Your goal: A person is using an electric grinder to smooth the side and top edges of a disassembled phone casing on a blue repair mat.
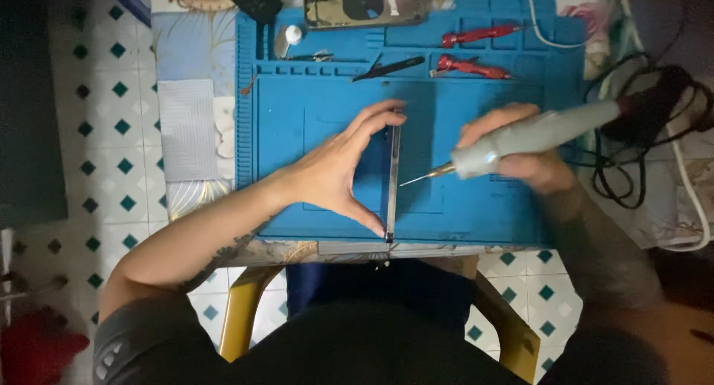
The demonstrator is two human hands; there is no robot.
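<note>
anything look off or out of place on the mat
Nothing is spilled or broken. One oddity: the thin flat part stands on its edge, pinched by the left hand, its lower end at the blue mat's front rim. The right hand holds a grey rotary tool.

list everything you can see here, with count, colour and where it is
work mat: 1, blue, on the table, centre
thin strip part: 1, dark metallic, standing on edge on the mat
powered hand tool: 1, grey, pointed tip aimed toward the strip
screwdrivers: 2, red, mat's top trays
tweezers: 1, black, left of the lower screwdriver
opened device shell: 1, dark, top edge
cables: a tangle, black and white, right
stool: 1, yellow, under the table
left hand: fingers pinching the strip's two ends
right hand: gripping the tool
</note>
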